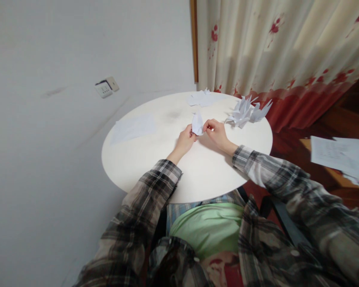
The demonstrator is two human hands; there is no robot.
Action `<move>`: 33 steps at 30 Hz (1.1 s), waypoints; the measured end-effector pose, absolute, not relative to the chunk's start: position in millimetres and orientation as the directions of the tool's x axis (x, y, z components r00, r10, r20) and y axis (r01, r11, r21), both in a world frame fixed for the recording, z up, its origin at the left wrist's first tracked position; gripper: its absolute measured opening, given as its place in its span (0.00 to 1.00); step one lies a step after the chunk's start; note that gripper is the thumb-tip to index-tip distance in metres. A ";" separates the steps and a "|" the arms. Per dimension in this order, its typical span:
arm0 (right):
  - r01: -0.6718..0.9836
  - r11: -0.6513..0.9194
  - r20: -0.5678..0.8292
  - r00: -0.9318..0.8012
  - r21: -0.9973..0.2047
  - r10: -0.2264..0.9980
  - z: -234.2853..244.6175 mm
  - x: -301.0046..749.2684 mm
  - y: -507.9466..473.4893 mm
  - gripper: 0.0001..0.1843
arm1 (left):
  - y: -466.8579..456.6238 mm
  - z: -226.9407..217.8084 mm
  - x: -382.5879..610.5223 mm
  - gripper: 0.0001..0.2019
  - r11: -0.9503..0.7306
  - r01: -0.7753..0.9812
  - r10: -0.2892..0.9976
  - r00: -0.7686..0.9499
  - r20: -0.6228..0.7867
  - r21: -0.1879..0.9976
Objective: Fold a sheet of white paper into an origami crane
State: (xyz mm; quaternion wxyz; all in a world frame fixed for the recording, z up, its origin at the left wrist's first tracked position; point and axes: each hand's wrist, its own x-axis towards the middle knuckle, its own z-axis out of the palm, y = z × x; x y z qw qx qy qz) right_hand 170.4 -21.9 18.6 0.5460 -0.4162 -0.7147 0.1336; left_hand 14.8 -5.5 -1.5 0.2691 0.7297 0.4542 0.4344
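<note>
Over the middle of the round white table, my left hand [185,140] grips a small folded piece of white paper [197,123] by its lower left side. The paper stands upright, narrowing to a point at the top. Curled in a pinch, my right hand [217,132] has its fingertips at the paper's lower right edge. The fold between those fingertips is too small to make out. To the right of my hands sits a cluster of pointed folded-paper pieces [242,113], with another spiky folded piece [261,111] beside it.
Flat white sheets [134,126] lie on the table [155,167] at left. More paper [202,98] is at its far edge. A wall with a socket [104,89] borders the left, a curtain [245,48] the back. Printed sheets [341,157] rest on a lower surface at right.
</note>
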 end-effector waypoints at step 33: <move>0.434 0.564 0.583 -0.103 -0.703 0.806 20.1 170.2 -18.9 0.10 | -3.3 -2.7 13.4 0.15 -0.420 0.492 0.907 0.203 0.369 0.763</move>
